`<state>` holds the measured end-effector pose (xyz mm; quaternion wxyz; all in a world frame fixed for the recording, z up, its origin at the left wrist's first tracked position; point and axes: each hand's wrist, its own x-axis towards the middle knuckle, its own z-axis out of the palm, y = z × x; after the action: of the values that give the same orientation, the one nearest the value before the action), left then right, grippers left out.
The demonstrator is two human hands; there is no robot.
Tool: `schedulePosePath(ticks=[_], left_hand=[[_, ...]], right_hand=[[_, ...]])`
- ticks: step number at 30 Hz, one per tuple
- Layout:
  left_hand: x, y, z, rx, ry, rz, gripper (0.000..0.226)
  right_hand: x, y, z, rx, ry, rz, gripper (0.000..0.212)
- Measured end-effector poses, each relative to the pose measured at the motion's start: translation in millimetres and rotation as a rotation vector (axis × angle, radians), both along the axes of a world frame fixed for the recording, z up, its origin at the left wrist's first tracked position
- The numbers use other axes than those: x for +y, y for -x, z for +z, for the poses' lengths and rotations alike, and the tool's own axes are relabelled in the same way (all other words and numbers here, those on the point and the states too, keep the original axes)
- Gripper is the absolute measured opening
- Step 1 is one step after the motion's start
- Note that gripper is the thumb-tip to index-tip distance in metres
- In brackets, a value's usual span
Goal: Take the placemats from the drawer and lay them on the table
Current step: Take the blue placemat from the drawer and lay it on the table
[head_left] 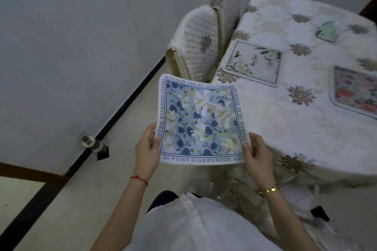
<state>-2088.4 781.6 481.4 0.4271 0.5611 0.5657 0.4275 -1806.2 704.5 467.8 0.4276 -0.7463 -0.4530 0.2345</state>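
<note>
- Hands first: your left hand (147,150) and right hand (257,154) each pinch a near corner of the blue floral placemat (201,120), thumbs on top, fingers curled beneath
- That placemat hangs in the air above the floor, just short of the table (285,124) edge, not yet laid
- Further on, a white flowered placemat (254,63) lies flat on the table near the covered chairs (195,45)
- A pink flowered placemat (355,91) lies to its right, partly out of view
- By my reckoning two are laid and this one is left; the drawer is not in view, so any others I cannot tell
</note>
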Motion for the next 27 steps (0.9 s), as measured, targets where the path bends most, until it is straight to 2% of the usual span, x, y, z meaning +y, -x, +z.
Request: schedulePosePath(ticks=[5, 10, 18, 27], left_hand=[[59, -32, -10, 0.018, 0.047, -0.142, 0.043], [114, -75, -15, 0.022, 0.07, -0.314, 0.038], [202, -152, -40, -0.018, 0.142, -0.501, 0.039], [240, -222, -55, 0.024, 0.215, -0.626, 0.041]], right_hand=[[23, -24, -12, 0.017, 0.039, -0.148, 0.032], [43, -49, -18, -0.057, 0.078, -0.313, 0.028], [91, -90, -33, -0.022, 0.126, -0.538, 0.025], [113, -136, -42, -0.026, 0.19, -0.657, 0.024]])
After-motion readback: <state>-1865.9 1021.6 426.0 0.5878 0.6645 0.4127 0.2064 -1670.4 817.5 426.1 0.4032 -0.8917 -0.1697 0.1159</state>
